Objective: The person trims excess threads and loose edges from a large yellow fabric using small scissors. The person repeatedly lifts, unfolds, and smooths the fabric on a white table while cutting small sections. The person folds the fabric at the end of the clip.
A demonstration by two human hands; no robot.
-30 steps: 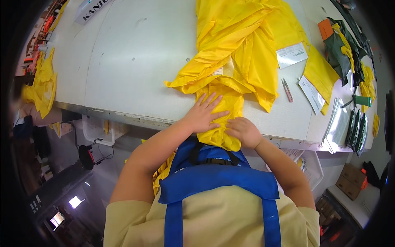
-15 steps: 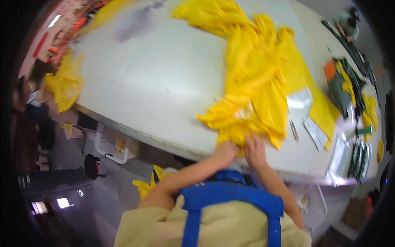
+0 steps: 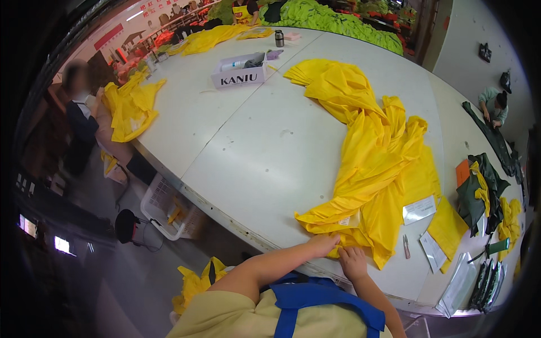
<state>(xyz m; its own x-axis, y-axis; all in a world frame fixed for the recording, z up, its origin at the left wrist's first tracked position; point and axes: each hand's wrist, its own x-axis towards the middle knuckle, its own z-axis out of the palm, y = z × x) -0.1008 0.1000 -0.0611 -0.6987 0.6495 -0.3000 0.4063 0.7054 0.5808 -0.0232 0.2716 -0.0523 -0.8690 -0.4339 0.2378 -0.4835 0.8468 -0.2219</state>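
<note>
A long, crumpled yellow garment (image 3: 369, 186) of thin, smooth cloth stretches from the far middle of the table to its near edge. At its near end my left hand (image 3: 324, 246) has its fingers closed on the cloth. Close beside it, my right hand (image 3: 353, 262) lies over the same hem with fingers bent, pinching the fabric; its fingertips are partly hidden. A small white label (image 3: 345, 221) shows on the garment just above my hands. Right of it lie small scissors-like snips (image 3: 406, 247) and a clear packet with a white sheet (image 3: 419, 209).
A white box (image 3: 239, 72) holding items stands at the far middle, with a dark jar (image 3: 279, 38) behind. Another person handles a yellow garment (image 3: 132, 110) at the left. Dark green cloth (image 3: 472, 194) and packed bags (image 3: 488, 284) lie right. A white basket (image 3: 169, 208) stands below the table's edge.
My view has tilted up and shifted left, so the far table now shows and the garment sits lower and further right. Both hands stay at the garment's near hem.
</note>
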